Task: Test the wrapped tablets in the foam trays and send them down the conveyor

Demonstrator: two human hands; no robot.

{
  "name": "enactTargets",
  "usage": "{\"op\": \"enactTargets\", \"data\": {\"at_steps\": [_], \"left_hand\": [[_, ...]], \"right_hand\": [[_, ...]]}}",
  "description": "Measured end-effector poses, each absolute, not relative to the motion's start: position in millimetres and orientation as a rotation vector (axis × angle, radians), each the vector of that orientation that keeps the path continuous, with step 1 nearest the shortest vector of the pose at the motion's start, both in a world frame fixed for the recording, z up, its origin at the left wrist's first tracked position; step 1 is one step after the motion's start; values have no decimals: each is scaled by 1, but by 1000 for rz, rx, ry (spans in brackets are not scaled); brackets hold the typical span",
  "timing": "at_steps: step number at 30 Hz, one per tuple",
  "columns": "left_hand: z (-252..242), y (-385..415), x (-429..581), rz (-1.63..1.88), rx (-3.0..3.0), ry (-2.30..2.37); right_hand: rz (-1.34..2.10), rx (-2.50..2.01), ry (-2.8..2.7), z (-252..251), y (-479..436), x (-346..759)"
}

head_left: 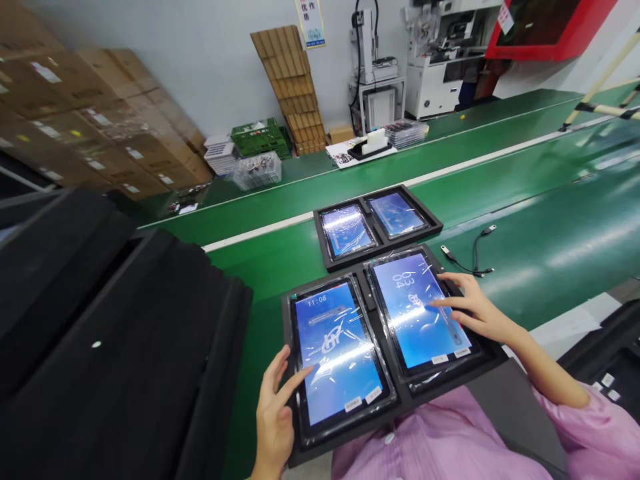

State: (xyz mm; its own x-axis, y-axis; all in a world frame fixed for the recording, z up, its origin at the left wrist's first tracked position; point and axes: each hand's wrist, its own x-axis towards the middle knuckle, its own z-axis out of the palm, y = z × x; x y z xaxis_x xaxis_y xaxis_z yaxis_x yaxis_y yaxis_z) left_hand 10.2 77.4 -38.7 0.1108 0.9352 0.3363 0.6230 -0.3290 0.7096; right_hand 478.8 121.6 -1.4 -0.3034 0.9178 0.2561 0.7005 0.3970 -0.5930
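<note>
A black foam tray point(370, 293) in front of me holds two tablets side by side, both lit with blue screens and covered in clear film. The left tablet point(335, 373) shows a clock reading 11:08 and a white logo. On the right tablet point(405, 333) the clock and logo appear turned sideways. My left hand point(276, 407) is at the tray's left edge, fingers apart, one fingertip on or just over the left screen. With fingers spread, my right hand point(473, 307) reaches over the right tablet, a fingertip at its screen. Neither hand holds anything visible.
Behind lies another black tray point(330, 263) with two lit tablets. Short black cables point(475, 257) rest on the green bench point(540, 247) to the right. Stacked black foam trays point(125, 360) rise on the left. Cardboard boxes point(100, 127) and a green crate point(260, 138) stand farther back.
</note>
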Motion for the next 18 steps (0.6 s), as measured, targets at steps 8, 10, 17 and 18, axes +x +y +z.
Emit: {"op": "enactTargets", "data": {"at_steps": [8,10,17,18], "left_hand": [[-5,147,19,771,2253,1680],[-3,164,22,766,2182,1785],[-40,192,21,1269,1667,1701],[-46,193,20,1294,1641,1687]], "right_hand": [[526,-1219,-2273,4,145,470],[482,-1237,-2243,3,147,483],[379,-1696,-1611,-11,150,564],[350,-1778,-1539,-15,151,571]]}}
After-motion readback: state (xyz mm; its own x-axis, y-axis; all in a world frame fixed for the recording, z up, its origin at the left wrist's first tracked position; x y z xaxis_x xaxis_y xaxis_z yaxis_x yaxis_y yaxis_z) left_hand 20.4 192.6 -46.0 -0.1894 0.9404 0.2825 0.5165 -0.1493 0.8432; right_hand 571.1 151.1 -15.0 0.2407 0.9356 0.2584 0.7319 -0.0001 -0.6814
